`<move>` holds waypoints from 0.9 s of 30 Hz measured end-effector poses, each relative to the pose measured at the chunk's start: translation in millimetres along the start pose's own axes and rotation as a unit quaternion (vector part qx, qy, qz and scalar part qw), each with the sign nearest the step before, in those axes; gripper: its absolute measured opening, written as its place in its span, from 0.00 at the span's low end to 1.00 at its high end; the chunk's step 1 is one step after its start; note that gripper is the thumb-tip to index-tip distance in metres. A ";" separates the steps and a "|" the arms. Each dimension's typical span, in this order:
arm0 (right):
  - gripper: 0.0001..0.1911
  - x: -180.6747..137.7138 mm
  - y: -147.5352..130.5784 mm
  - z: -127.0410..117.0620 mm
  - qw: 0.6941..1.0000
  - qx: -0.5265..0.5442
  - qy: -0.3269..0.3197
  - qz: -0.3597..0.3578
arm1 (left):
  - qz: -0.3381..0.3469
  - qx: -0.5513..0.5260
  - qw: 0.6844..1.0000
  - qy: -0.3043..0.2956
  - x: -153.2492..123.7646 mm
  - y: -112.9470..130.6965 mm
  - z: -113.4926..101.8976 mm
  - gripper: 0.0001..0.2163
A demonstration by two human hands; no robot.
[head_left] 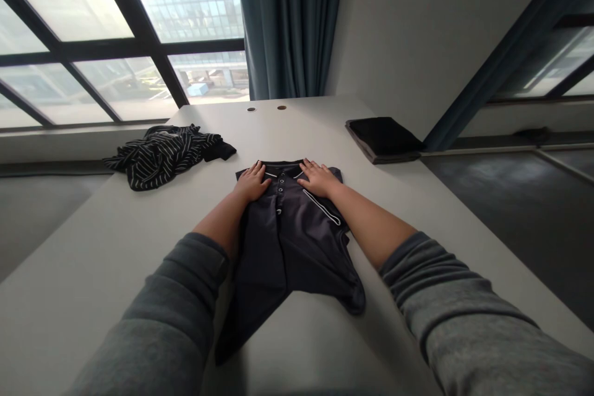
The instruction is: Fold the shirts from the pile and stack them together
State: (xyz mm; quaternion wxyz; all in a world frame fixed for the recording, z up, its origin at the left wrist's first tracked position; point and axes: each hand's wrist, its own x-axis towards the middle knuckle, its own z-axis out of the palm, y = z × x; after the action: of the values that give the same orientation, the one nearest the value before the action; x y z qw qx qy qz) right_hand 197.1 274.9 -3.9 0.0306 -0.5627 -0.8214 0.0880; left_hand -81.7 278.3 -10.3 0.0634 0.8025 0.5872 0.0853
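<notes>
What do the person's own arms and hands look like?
The left sleeve and right sleeve are plain grey, darker toward their ends, pushed up and bunched into folds. The left hand and right hand are bare, wrists included.

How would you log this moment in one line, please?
left hand: resting on dark shirt, upper left | right hand: resting on shirt, upper right | table: crumpled striped garment left, folded dark fabric right
</notes>
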 end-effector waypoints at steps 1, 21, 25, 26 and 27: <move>0.41 2.7 1.0 0.3 1.000 0.001 0.002 -0.001 | 0.004 -0.002 1.000 0.003 3.2 -2.2 0.2 0.33; 0.11 -167.7 -25.6 -20.4 0.915 0.151 0.233 -0.293 | 0.157 -0.060 0.985 0.046 -196.2 53.4 -69.4 0.13; 0.18 -247.1 -43.3 -10.8 0.925 0.100 0.172 -0.323 | 0.163 -0.051 0.984 -0.044 -265.0 74.4 -62.5 0.13; 0.19 -260.5 -44.5 -8.4 0.931 0.085 0.162 -0.316 | 0.160 -0.043 0.985 -0.045 -276.8 74.4 -58.7 0.12; 0.19 -270.7 -44.7 -6.2 0.938 0.072 0.154 -0.302 | 0.148 -0.030 0.988 -0.035 -286.3 72.8 -54.7 0.13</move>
State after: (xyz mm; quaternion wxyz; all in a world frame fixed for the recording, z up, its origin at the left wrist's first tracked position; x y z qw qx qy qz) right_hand 255.7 8.2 23.4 0.2224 -0.2909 -0.9294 0.0461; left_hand -110.2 -16.4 40.0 0.0948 0.8809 0.4561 0.0837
